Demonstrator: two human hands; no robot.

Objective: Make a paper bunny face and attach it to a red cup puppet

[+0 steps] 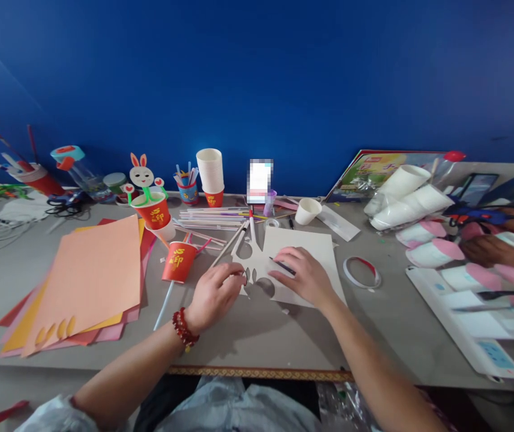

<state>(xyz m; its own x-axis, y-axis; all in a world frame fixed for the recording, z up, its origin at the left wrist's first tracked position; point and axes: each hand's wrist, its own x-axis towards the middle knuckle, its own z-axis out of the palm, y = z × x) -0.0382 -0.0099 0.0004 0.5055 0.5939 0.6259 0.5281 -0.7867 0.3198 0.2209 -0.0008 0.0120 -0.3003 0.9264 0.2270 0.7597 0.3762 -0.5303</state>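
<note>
My left hand (221,291), with a red bead bracelet at the wrist, has its fingers pinched together at the left edge of a white sheet of paper (319,246). A small dark curved edge shows by its fingertips; what it belongs to is unclear. My right hand (304,279) rests over the sheet with a slim dark pen (283,266) in its fingers. The sheet has rounded and leaf-shaped holes cut in its left part. White marker-like sticks (240,239) lie just beyond it. A red paper cup (179,262) with gold characters and a pale straw sits left of my left hand.
Coloured paper sheets (90,270) are stacked at left. Behind stand a rabbit-decorated red cup (153,213), stacked white cups (210,170) and a bundle of straws (214,220). A tape roll (361,272) lies at right, near another person's hand (493,249) and pink-and-white cups (434,252).
</note>
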